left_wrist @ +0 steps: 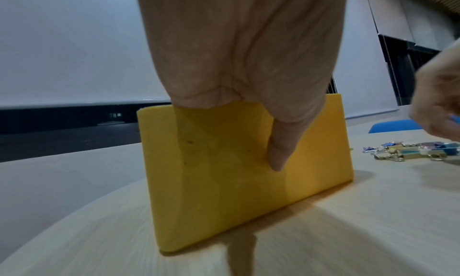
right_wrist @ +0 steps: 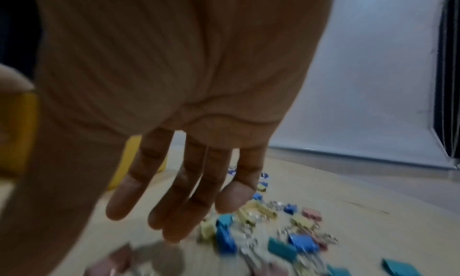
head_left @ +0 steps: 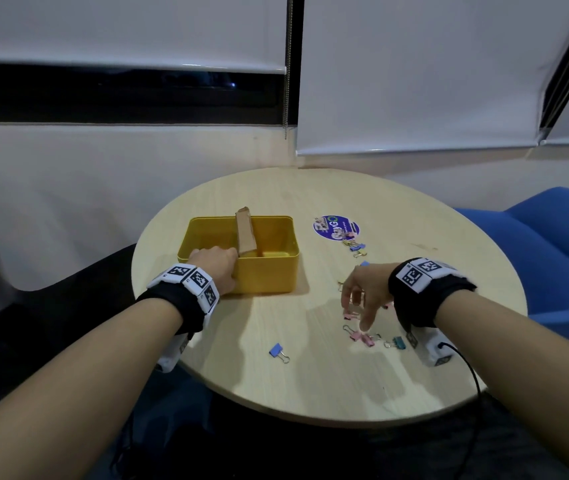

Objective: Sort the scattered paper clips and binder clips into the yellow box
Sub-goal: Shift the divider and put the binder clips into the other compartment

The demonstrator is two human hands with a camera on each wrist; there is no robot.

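Observation:
The yellow box (head_left: 269,271) stands open on the round table, split by a brown cardboard divider (head_left: 245,233). My left hand (head_left: 215,266) grips its near left corner, thumb (left_wrist: 278,152) pressed on the outer wall (left_wrist: 224,182). My right hand (head_left: 359,306) hovers just above the scattered binder clips (right_wrist: 273,231), holding nothing, its straight fingers (right_wrist: 179,201) spread and pointing down. Pink clips (head_left: 359,337) and a teal clip (head_left: 398,342) lie under its fingertips. A blue clip (head_left: 278,351) lies alone nearer me. More clips (head_left: 355,247) sit beside a sticker.
A round purple sticker (head_left: 335,227) is on the wooden table (head_left: 310,393). A blue chair (head_left: 560,258) stands at the right. The wall and window blinds are behind the table. The right wrist view is blurred.

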